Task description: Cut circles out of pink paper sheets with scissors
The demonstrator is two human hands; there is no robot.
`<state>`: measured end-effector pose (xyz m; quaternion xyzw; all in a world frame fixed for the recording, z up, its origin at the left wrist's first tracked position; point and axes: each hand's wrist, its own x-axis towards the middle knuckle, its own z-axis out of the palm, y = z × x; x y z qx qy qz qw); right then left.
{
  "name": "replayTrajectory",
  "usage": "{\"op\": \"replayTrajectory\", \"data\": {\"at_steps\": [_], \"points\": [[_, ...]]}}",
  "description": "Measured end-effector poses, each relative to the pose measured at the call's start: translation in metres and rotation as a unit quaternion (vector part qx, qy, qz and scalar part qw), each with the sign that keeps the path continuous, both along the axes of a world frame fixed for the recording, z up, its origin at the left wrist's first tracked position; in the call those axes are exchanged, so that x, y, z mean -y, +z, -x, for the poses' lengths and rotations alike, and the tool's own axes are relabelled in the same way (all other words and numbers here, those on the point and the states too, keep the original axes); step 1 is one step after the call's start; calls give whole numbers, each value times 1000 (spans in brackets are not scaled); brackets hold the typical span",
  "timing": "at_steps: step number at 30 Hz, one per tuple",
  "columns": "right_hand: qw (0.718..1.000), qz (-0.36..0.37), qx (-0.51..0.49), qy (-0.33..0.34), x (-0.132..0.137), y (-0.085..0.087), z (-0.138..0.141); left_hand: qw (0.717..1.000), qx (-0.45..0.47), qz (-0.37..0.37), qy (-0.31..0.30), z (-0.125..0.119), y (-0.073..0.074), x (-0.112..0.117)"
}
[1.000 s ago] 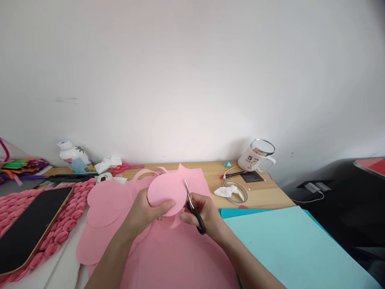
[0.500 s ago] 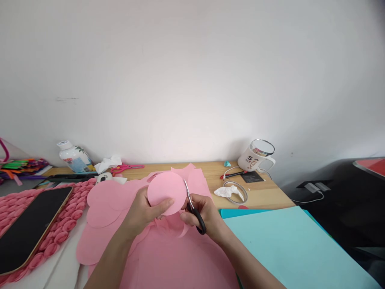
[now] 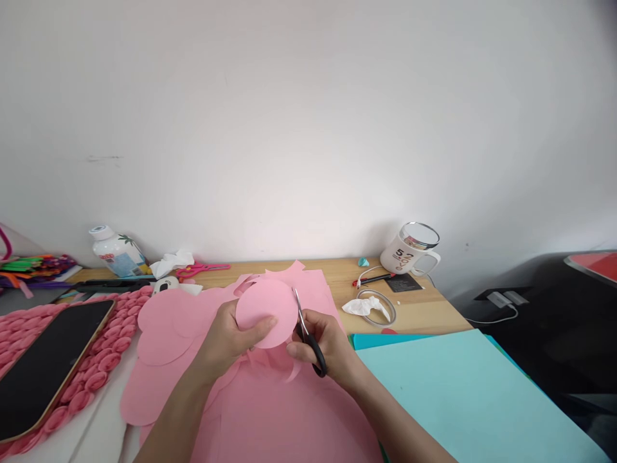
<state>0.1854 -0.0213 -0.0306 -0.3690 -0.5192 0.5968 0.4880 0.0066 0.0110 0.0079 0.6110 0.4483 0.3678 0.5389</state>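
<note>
My left hand (image 3: pixel 230 341) pinches a round pink paper disc (image 3: pixel 266 311) at its lower left edge, holding it up above the desk. My right hand (image 3: pixel 326 347) grips black-handled scissors (image 3: pixel 304 329), whose blades point up along the disc's right edge. A curled pink paper offcut (image 3: pixel 289 372) hangs below the disc. Under both hands lies a large pink paper sheet (image 3: pixel 289 418), with more cut pink circles (image 3: pixel 164 328) to the left.
A turquoise paper sheet (image 3: pixel 463 392) covers the right of the wooden desk (image 3: pixel 424 312). A white mug (image 3: pixel 409 252), tape roll (image 3: pixel 380 307), crumpled tissue and cable sit at the back right. A tablet (image 3: pixel 45 363) rests on a pink knitted mat at left, near a bottle (image 3: pixel 116 254) and pink scissors (image 3: pixel 200 269).
The disc has turned in my left hand while the scissors worked round its edge. The loose pink trimming behind the disc has dropped, and an offcut now curls below it.
</note>
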Motion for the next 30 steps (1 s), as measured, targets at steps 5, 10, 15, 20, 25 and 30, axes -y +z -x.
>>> {"op": "replayTrajectory", "data": {"at_steps": [5, 10, 15, 20, 25, 30], "points": [[1000, -4, -10, 5, 1, 4, -1, 1000, -4, 4, -9, 1, 0, 0], [1000, -4, -1, 2, 0, 3, -1, 1000, 3, 1, -18, 0, 0, -1], [1000, 5, 9, 9, 0, 2, -2, 1000, -6, -2, -16, 2, -2, -1], [1000, 16, 6, 11, 0, 2, -2, 1000, 5, -11, -23, 1, -1, -1], [999, 27, 17, 6, 0, 1, -2, 1000, -4, -22, -5, 1, -1, -1], [999, 24, 26, 4, 0, 0, -2, 1000, -3, -26, 1, 1, -1, -2]]}}
